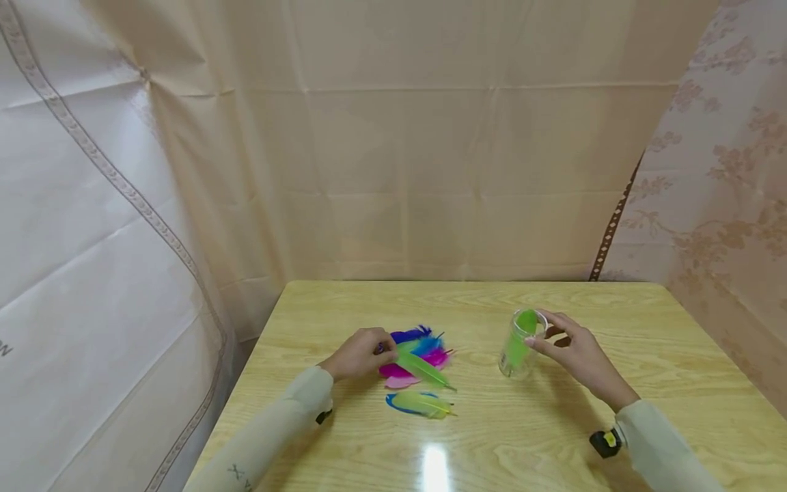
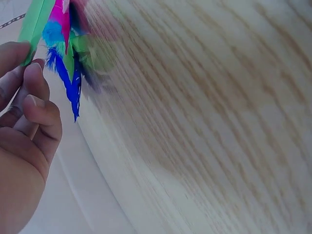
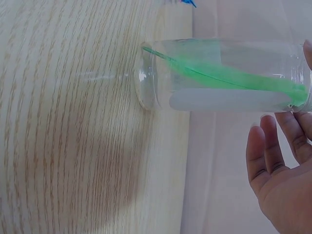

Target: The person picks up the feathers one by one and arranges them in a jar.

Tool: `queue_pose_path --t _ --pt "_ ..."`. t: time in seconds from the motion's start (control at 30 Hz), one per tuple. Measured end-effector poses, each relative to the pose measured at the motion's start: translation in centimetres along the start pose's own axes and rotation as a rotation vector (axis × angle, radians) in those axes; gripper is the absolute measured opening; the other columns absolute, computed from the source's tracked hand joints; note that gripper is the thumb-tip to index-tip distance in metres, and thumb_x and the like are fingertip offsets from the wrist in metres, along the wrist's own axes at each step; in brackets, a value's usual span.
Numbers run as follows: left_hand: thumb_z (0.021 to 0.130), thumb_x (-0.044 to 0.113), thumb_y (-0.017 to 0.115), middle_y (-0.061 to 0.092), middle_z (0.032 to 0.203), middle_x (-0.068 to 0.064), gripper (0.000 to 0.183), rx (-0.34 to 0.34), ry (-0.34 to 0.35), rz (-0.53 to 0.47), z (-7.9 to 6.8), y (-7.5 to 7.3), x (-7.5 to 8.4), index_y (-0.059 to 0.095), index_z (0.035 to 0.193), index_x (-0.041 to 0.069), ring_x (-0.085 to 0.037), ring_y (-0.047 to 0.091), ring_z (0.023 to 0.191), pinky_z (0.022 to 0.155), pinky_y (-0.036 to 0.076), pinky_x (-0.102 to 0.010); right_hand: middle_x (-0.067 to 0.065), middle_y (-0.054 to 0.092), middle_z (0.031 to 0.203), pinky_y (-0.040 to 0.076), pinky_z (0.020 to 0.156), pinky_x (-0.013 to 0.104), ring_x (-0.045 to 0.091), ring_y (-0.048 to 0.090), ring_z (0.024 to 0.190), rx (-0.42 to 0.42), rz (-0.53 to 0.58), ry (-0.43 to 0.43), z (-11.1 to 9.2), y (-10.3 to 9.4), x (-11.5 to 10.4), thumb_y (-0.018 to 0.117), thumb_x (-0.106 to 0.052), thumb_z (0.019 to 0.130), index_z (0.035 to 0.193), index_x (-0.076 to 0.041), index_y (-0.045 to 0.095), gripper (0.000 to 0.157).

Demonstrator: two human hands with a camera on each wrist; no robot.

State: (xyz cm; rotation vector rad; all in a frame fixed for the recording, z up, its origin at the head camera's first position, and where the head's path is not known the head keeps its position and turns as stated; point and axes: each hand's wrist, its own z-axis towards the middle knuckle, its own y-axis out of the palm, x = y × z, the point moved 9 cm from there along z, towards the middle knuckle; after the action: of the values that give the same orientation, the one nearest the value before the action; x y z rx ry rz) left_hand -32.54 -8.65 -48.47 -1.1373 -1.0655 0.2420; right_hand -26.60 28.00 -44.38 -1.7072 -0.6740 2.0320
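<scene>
Between thumb and fingertips, my left hand point(image 1: 363, 354) pinches the end of a light green feather point(image 1: 424, 369), held over a small pile of feathers. In the left wrist view that feather point(image 2: 36, 27) rises from the fingertips. Purple point(image 1: 410, 335), blue point(image 1: 428, 345) and magenta feathers point(image 1: 393, 370) show in the pile. My right hand point(image 1: 574, 348) grips the rim of a clear jar point(image 1: 509, 359), thumb on the near side and fingers behind. One bright green feather point(image 3: 219, 75) leans inside the jar, its quill tip down at the base.
A yellow feather with a blue edge point(image 1: 424, 404) lies on the wooden table point(image 1: 479, 444), nearer me than the pile. Behind the table hangs a beige cloth point(image 1: 393, 171), with a pale sheet point(image 1: 92, 273) at the left and a floral one point(image 1: 725, 225) at the right.
</scene>
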Motion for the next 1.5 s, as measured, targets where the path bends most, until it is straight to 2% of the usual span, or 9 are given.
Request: queue_pose_path --t 0.23,0.53,0.77,0.93,1.1,1.23,1.33,1.5 --pt "0.103 0.025 0.067 0.067 0.085 0.010 0.009 -0.009 -0.003 -0.088 0.0 0.1 -0.2 0.072 0.096 0.021 -0.008 0.062 0.070 0.064 0.055 -0.026 0.013 0.058 0.125 0.052 0.077 0.031 0.026 0.056 0.102 -0.001 -0.021 0.006 -0.1 -0.2 -0.2 0.071 -0.042 0.098 0.158 -0.013 0.040 0.074" --pt "0.102 0.027 0.068 0.069 0.088 0.010 0.009 0.042 0.041 -0.087 0.3 -1.3 0.2 0.072 0.096 0.021 -0.008 0.059 0.073 0.064 0.051 -0.025 0.011 0.056 0.139 0.050 0.082 0.028 0.023 0.052 0.110 -0.006 -0.056 -0.085 -0.2 -0.7 -1.7 0.073 -0.038 0.097 0.151 -0.013 0.046 0.065" --pt "0.102 0.026 0.068 0.067 0.085 0.012 0.008 0.076 0.054 -0.073 0.3 -2.2 0.8 0.073 0.097 0.022 -0.008 0.056 0.069 0.061 0.049 -0.025 0.011 0.055 0.139 0.050 0.083 0.028 0.024 0.050 0.112 -0.040 -0.062 -0.097 -0.3 -0.5 -2.1 0.070 -0.038 0.099 0.152 -0.010 0.045 0.064" --pt "0.102 0.025 0.068 0.068 0.084 0.012 0.010 0.092 0.078 -0.072 0.3 -2.7 1.4 0.074 0.098 0.019 -0.007 0.055 0.066 0.059 0.048 -0.024 0.014 0.056 0.139 0.052 0.083 0.029 0.027 0.054 0.113 -0.030 -0.090 -0.083 -0.3 -0.7 -2.0 0.071 -0.041 0.098 0.151 -0.008 0.048 0.066" --pt "0.102 0.024 0.068 0.067 0.084 0.012 0.011 0.115 0.094 -0.090 0.4 -3.3 1.9 0.074 0.099 0.016 -0.008 0.053 0.063 0.057 0.045 -0.024 0.015 0.058 0.139 0.053 0.083 0.029 0.030 0.055 0.114 -0.010 -0.143 -0.106 -0.2 -1.1 -2.3 0.073 -0.042 0.097 0.148 -0.007 0.052 0.066" --pt "0.102 0.025 0.068 0.069 0.085 0.009 0.009 0.130 0.093 -0.083 0.7 -3.8 2.3 0.073 0.098 0.019 -0.008 0.052 0.063 0.056 0.045 -0.024 0.014 0.060 0.136 0.053 0.083 0.028 0.029 0.054 0.113 -0.007 -0.155 -0.116 -0.2 -1.2 -2.4 0.074 -0.041 0.096 0.147 -0.006 0.054 0.064" --pt "0.102 0.023 0.067 0.071 0.088 0.001 0.009 0.134 0.106 -0.085 0.8 -4.2 2.7 0.072 0.098 0.018 -0.010 0.053 0.063 0.056 0.046 -0.025 0.014 0.061 0.134 0.053 0.083 0.028 0.029 0.055 0.112 -0.008 -0.152 -0.113 -0.2 -1.3 -2.3 0.074 -0.041 0.096 0.146 -0.006 0.055 0.064" --pt "0.103 0.024 0.067 0.073 0.091 -0.005 0.010 0.146 0.116 -0.075 1.1 -4.9 2.8 0.073 0.100 0.017 -0.010 0.055 0.066 0.057 0.048 -0.026 0.013 0.063 0.132 0.053 0.083 0.029 0.028 0.056 0.110 -0.015 -0.139 -0.104 0.0 -1.2 -2.3 0.074 -0.041 0.096 0.145 -0.005 0.055 0.064"
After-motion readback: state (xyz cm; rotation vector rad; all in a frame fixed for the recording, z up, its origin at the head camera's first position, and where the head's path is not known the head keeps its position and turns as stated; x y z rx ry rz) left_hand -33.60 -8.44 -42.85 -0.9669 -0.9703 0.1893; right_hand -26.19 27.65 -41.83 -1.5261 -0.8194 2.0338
